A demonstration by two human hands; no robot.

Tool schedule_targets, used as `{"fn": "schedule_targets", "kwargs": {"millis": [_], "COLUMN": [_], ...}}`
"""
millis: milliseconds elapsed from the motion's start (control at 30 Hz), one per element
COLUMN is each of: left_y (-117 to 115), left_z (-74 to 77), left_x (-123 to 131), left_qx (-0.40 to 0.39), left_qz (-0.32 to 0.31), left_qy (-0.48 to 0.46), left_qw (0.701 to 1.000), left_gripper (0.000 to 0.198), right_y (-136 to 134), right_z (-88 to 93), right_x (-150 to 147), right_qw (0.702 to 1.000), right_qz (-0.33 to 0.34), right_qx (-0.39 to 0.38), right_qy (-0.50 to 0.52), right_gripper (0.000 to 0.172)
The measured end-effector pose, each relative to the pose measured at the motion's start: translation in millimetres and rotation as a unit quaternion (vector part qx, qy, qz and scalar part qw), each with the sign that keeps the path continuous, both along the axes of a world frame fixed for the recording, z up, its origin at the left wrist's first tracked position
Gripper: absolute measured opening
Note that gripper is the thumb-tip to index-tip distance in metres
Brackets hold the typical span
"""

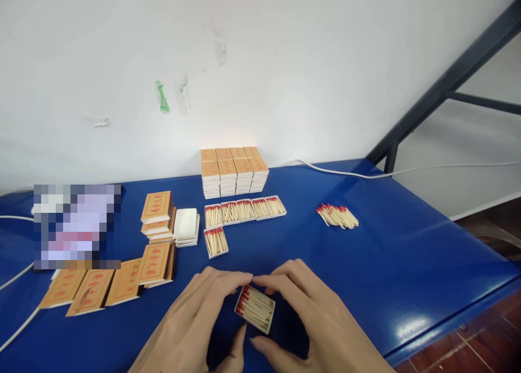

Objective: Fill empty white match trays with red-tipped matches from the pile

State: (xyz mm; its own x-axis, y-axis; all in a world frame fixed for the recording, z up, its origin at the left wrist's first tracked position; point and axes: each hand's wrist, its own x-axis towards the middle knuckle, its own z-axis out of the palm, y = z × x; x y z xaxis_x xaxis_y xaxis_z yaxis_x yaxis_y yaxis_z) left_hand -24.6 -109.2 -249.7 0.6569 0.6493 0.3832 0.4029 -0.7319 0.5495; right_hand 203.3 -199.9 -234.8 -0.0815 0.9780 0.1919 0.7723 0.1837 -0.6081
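Note:
A white matchbox tray [256,309] full of red-tipped matches lies on the blue table [386,264] near its front edge. My left hand [195,318] and my right hand [313,318] both close around it, fingertips meeting over its far end and thumbs at its near side. Further back, a row of several filled trays [244,210] lies side by side, with one more filled tray [215,241] in front of its left end. A loose heap of matches [337,216] rests to the right.
A block of stacked closed matchboxes [234,171] stands against the white wall. Orange sleeves [157,215] are piled at left, more lie flat in a row [93,289], and empty white trays [186,226] sit beside them. White cables [345,173] cross the table.

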Motion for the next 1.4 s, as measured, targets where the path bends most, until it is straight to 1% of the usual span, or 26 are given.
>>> {"fn": "schedule_targets", "kwargs": {"millis": [100, 200, 267, 400, 533, 633, 767, 833, 900, 967, 1000, 1067, 1100, 1167, 1233, 1400], "left_y": [0, 1, 2, 4, 3, 3, 3, 3, 3, 3, 3, 4, 4, 5, 6, 4], "left_z": [0.8, -1.8, -3.8, -6.1, -6.6, -6.2, -5.3, -4.8, -4.1, -3.4, -3.1, -3.3, -3.7, -5.1, -6.3, -5.2], "left_x": [1, 2, 1, 0, -2, -1, 2, 2, 1, 0, -1, -2, -2, -2, -2, -2], "left_qx": [0.010, 0.035, 0.039, 0.034, 0.036, 0.037, 0.020, 0.017, 0.021, 0.027, 0.028, 0.027, 0.028, 0.030, 0.029, 0.026], "left_qz": [-0.003, -0.021, -0.020, -0.004, -0.009, -0.025, -0.037, -0.037, -0.034, -0.030, -0.030, -0.030, -0.030, -0.032, -0.032, -0.028], "left_qy": [-0.004, -0.004, -0.003, 0.005, 0.010, 0.004, -0.001, -0.005, -0.007, -0.005, -0.003, 0.001, 0.006, 0.017, 0.020, 0.018], "left_qw": [1.000, 0.999, 0.999, 0.999, 0.999, 0.999, 0.999, 0.999, 0.999, 0.999, 0.999, 0.999, 0.999, 0.999, 0.999, 0.999], "left_gripper": [0.054, 0.054, 0.054, 0.054, 0.053, 0.051, 0.048, 0.046, 0.043, 0.041, 0.041, 0.043, 0.044, 0.047, 0.047, 0.047], "right_y": [1, 0, -1, 0, 0, 0, 0, 1, 4, 11, 16, 27, 33, 44, 51, 53], "right_z": [-0.8, 0.1, 1.1, 1.0, -0.5, -0.9, -0.7, -0.2, 0.0, -1.0, -2.1, -5.4, -7.4, -11.7, -15.3, -18.9], "right_x": [0, 4, 7, 10, 8, 8, 12, 18, 29, 47, 58, 81, 91, 107, 114, 111], "right_qw": [0.999, 0.997, 0.996, 0.998, 0.999, 0.998, 0.993, 0.993, 0.997, 0.991, 0.981, 0.946, 0.936, 0.928, 0.924, 0.912], "right_qz": [0.022, 0.026, 0.021, 0.002, -0.001, 0.007, 0.031, 0.024, -0.027, -0.129, -0.183, -0.285, -0.310, -0.327, -0.331, -0.346], "right_qx": [-0.010, -0.020, -0.015, -0.010, -0.028, -0.041, -0.082, -0.075, -0.034, 0.022, 0.053, 0.095, 0.101, 0.095, 0.085, 0.067], "right_qy": [0.036, 0.074, 0.085, 0.059, 0.028, 0.042, 0.084, 0.086, 0.060, 0.005, -0.032, -0.118, -0.135, -0.155, -0.172, -0.212], "right_gripper": [0.048, 0.044, 0.043, 0.048, 0.057, 0.057, 0.055, 0.053, 0.044, 0.028, 0.023, 0.026, 0.030, 0.034, 0.034, 0.032]}}
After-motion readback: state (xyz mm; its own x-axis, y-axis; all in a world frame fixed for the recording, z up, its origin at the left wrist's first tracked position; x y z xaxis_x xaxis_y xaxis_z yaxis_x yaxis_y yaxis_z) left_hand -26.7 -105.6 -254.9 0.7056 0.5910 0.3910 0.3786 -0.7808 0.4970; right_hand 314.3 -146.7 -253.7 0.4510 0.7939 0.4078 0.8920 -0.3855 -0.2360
